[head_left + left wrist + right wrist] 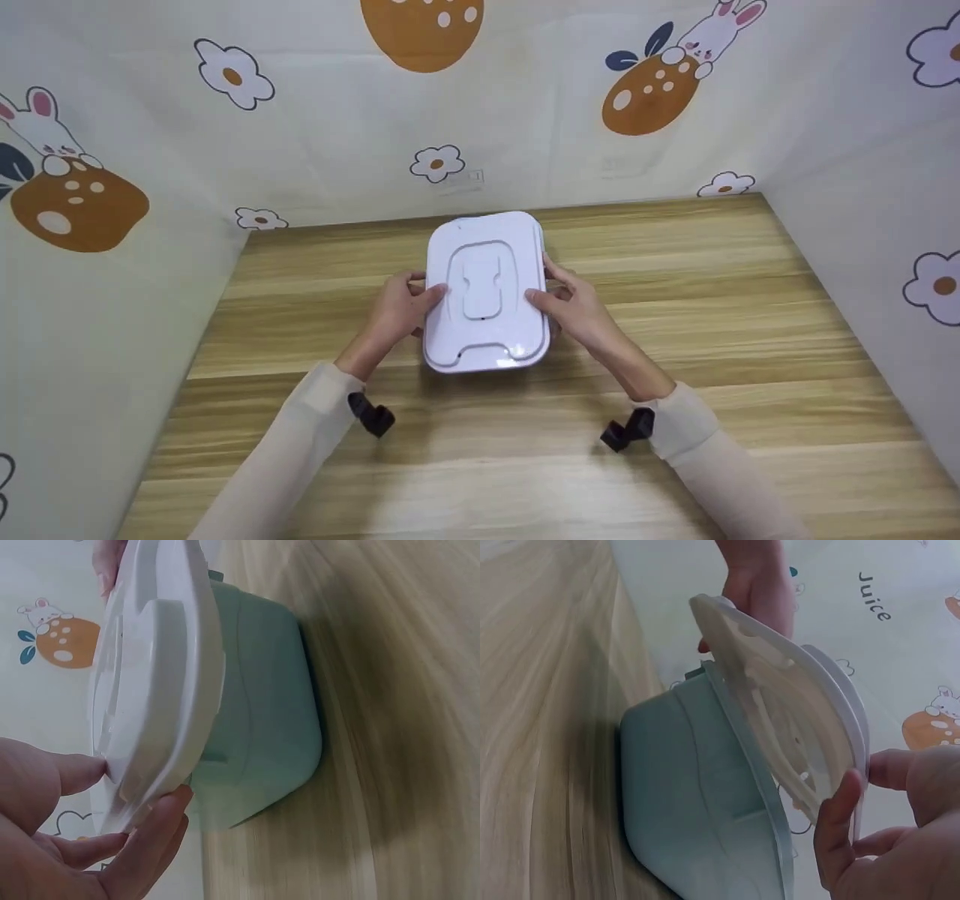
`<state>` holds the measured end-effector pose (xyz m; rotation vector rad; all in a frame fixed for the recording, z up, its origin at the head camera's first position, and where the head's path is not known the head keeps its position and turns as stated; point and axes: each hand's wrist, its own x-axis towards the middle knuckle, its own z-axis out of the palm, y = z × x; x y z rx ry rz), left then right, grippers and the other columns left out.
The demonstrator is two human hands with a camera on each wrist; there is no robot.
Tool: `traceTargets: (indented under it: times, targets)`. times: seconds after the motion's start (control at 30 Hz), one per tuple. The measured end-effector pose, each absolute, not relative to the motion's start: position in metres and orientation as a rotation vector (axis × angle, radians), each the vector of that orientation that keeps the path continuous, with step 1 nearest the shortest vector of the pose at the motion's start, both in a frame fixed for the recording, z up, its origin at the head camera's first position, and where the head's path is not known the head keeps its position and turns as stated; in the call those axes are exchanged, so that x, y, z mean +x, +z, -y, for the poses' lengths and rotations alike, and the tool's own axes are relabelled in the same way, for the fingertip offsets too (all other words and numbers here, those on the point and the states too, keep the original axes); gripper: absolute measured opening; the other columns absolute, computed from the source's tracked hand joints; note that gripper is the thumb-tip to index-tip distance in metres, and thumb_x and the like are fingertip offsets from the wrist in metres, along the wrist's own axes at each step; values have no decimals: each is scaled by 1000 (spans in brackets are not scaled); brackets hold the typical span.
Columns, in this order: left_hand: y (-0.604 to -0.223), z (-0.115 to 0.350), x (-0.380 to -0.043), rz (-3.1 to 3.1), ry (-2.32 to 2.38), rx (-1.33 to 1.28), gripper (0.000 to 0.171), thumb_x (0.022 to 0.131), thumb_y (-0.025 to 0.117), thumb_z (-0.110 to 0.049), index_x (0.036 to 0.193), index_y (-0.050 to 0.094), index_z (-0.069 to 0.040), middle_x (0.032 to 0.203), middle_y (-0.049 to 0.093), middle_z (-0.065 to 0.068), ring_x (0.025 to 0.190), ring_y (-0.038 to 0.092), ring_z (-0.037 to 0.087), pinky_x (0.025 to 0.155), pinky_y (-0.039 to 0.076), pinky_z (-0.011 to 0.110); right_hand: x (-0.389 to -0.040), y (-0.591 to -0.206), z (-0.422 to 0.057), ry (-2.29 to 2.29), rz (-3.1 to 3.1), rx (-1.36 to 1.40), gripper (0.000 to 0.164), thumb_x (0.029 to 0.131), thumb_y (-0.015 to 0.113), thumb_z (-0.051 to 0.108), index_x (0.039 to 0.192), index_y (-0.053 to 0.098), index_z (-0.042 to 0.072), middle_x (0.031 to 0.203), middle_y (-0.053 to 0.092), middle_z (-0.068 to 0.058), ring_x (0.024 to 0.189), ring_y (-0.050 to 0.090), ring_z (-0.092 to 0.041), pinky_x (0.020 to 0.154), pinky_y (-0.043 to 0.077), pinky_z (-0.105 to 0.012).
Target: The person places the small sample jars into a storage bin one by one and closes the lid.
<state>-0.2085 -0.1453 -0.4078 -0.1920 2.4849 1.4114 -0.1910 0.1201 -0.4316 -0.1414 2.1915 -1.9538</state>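
Note:
Both hands hold a white plastic lid (480,337) by its two long sides, thumbs on its top face and fingers beneath. My left hand (405,304) grips the left edge, my right hand (574,304) the right edge. Under the lid stands a pale green plastic box (697,772) on the table. The lid (810,697) is tilted in the right wrist view, with a gap showing between its underside and the box rim. In the left wrist view the lid (172,660) overlaps the top of the box (270,682). From the head view the lid hides nearly all of the box.
The box stands on a wood-grain table (675,300). A pale cloth (322,135) printed with rabbits, flowers and orange fruit rises behind the table and along both sides. A small black device (373,416) sits at the left wrist, another black device (628,430) at the right.

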Motion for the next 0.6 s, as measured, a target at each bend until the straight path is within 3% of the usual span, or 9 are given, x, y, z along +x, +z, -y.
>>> traceTargets:
  times: [0.2, 0.4, 0.6]
  targets:
    - [-409, 137, -222, -2551, 1360, -202, 57, 100, 61, -27, 146, 45, 1, 118, 67, 23, 79, 67, 19, 58, 59, 29, -201, -435, -114, -1912, -2365, -21, 67, 94, 66, 15, 154, 35, 13, 140, 43, -19, 89, 55, -12, 62, 54, -21]
    - [-406, 130, -232, -2625, 1213, -182, 55, 102, 57, -29, 147, 45, 1, 113, 67, 20, 77, 65, 17, 59, 57, 27, -213, -440, -108, -1875, -2458, 28, 66, 94, 64, 16, 154, 36, 11, 144, 35, -22, 92, 51, -16, 66, 51, -18]
    - [-403, 124, -241, -2682, 1049, -188, 49, 103, 54, -32, 142, 52, -2, 99, 65, 13, 68, 60, 13, 60, 56, 30, -222, -443, -106, -1862, -2442, 78, 65, 96, 62, 21, 154, 36, 11, 154, 28, -20, 105, 52, -21, 78, 51, -21]
